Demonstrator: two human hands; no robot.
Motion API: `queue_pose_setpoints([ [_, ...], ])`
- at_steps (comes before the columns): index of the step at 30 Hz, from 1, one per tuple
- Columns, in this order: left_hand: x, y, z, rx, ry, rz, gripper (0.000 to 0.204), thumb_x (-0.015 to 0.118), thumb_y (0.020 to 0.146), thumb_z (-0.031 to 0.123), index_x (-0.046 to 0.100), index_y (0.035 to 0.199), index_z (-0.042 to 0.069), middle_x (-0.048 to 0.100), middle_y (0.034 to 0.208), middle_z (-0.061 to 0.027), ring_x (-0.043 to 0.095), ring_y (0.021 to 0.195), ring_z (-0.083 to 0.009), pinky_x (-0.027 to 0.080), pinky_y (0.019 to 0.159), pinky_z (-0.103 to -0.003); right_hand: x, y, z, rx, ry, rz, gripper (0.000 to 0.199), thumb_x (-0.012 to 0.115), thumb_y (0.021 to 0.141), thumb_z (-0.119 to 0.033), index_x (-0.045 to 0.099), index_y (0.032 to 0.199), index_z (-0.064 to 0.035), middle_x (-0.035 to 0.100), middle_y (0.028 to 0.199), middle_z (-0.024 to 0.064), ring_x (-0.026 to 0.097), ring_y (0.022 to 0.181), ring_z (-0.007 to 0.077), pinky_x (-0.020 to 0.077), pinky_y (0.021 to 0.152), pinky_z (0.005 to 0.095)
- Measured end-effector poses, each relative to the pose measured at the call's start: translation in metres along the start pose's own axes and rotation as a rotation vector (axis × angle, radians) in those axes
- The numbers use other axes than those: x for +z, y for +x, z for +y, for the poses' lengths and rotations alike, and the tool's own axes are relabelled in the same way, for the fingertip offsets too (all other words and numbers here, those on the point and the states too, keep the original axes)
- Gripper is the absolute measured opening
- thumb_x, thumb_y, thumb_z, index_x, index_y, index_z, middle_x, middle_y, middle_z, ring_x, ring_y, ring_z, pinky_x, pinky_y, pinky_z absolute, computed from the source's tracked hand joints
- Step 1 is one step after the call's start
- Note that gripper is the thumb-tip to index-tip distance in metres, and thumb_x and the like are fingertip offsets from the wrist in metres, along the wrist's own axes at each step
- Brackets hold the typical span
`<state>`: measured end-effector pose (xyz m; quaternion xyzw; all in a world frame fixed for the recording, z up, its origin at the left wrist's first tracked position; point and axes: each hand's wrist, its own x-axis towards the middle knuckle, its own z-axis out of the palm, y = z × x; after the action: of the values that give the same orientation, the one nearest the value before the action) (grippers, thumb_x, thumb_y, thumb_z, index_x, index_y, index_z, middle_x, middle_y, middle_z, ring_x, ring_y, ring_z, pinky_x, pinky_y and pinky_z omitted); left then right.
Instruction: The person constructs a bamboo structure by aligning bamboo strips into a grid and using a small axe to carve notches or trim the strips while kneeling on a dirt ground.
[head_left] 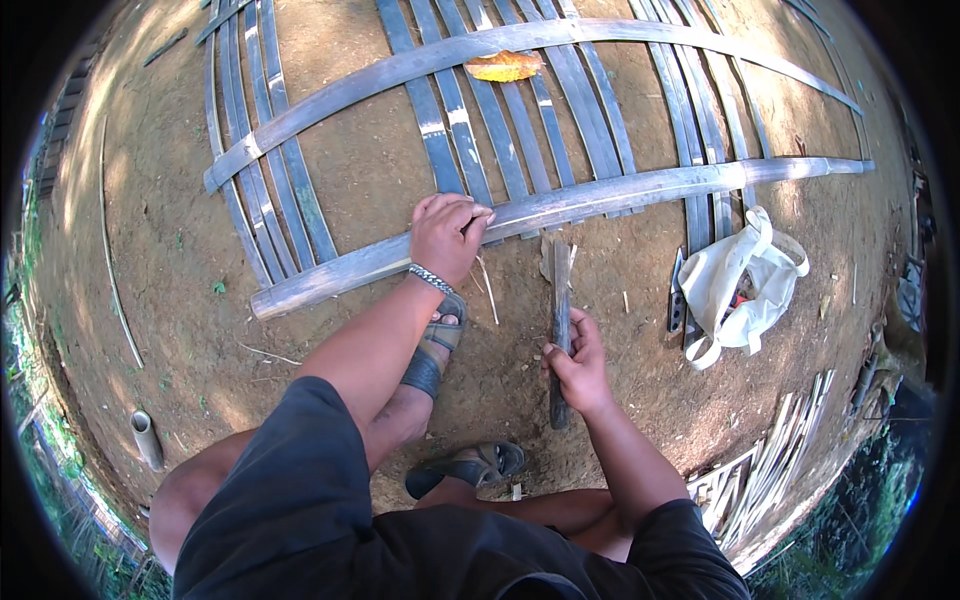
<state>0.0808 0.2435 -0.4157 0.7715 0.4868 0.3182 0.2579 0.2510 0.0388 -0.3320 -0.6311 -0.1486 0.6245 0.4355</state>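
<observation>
The left hand (447, 240) rests with fingers curled over the near bamboo pole (620, 192); whether it pinches anything, I cannot tell. To its right and nearer the body, the right hand (580, 365) is closed around a dark wooden stick (561, 300), its ragged end pointing toward the pole. Bamboo slats (590, 100) run under the pole, beyond the left hand. A stray swing of the stick could catch the left fingers; uneven pressure might roll the rounded pole toward the sandaled foot (425, 373) just below that hand.
</observation>
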Motion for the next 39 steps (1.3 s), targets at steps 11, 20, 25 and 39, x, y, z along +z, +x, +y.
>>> queue_pose_setpoints([
  [11,-0.002,0.002,0.003,-0.002,0.073,-0.042,0.007,0.079,0.085,0.020,0.078,0.084,0.013,0.072,0.090,-0.0001,0.065,0.097,-0.0226,0.042,0.095,-0.041,0.015,0.006,-0.009,0.013,0.063,-0.110,0.063,0.065,0.094,-0.001,0.034,0.150,-0.0021,0.060,0.104,0.0070,0.061,0.076,0.0112,0.0521,0.066,0.0260],
  [20,-0.006,0.004,0.004,-0.024,0.043,-0.078,0.008,0.079,0.083,0.020,0.078,0.084,0.012,0.072,0.093,-0.0004,0.064,0.099,-0.0226,0.041,0.095,-0.041,0.037,0.040,-0.043,-0.201,-0.683,-0.028,0.061,0.058,0.102,-0.023,0.034,0.154,-0.0003,0.064,0.124,0.0291,0.068,0.106,0.0469,0.0528,0.091,0.0509],
  [25,-0.007,0.005,0.002,-0.016,0.047,-0.073,0.007,0.077,0.082,0.018,0.077,0.083,0.011,0.073,0.095,-0.0001,0.064,0.101,-0.0224,0.041,0.095,-0.041,0.047,0.047,-0.059,-0.275,-0.795,-0.053,0.059,0.057,0.102,-0.022,0.036,0.153,0.0000,0.065,0.123,0.0336,0.062,0.115,0.0542,0.0499,0.098,0.0534],
  [39,-0.009,0.004,-0.001,-0.041,0.039,-0.090,0.006,0.076,0.082,0.018,0.076,0.084,0.012,0.073,0.096,0.0013,0.063,0.102,-0.0225,0.041,0.097,-0.042,0.053,0.047,-0.066,-0.129,-0.947,-0.062,0.061,0.058,0.101,-0.021,0.036,0.154,-0.0019,0.060,0.131,0.0359,0.061,0.121,0.0504,0.0499,0.101,0.0499],
])
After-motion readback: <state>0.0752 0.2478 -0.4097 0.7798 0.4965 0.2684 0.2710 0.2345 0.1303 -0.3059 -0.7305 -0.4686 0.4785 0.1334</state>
